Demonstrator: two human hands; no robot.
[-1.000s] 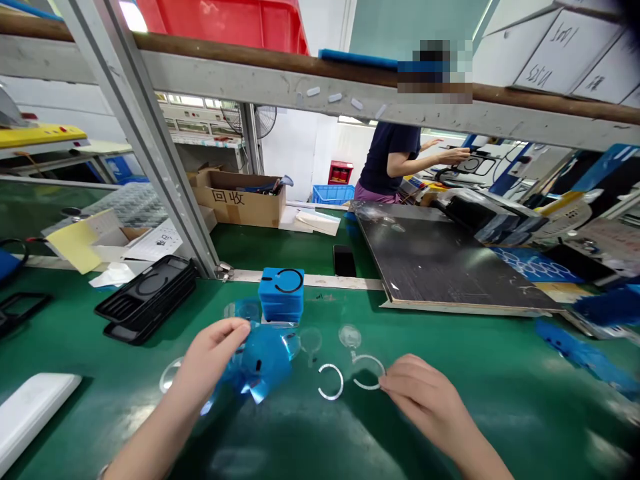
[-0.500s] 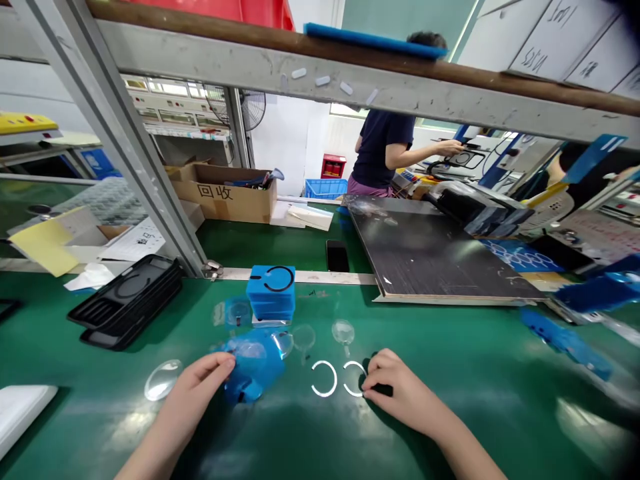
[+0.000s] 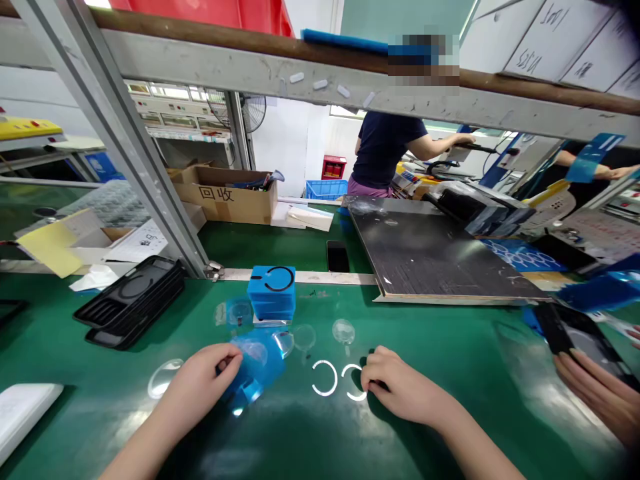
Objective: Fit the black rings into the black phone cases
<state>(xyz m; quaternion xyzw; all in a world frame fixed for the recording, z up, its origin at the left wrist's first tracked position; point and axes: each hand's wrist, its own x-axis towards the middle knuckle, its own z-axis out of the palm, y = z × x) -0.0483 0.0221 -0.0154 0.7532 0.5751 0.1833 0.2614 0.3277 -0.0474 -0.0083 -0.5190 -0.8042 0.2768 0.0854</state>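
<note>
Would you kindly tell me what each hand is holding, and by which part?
The left hand pinches blue film by its edge; the right hand touches the end of a C-shaped ring, but any hold is unclear.

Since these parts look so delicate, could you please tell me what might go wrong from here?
The right hand sits at the end of a thin ring, so it could bend or shift it. The blue film in the left hand overlaps a clear piece and may cling to it. A clear disc beside the left hand is hard to see on the green mat, so it could get knocked.
</note>
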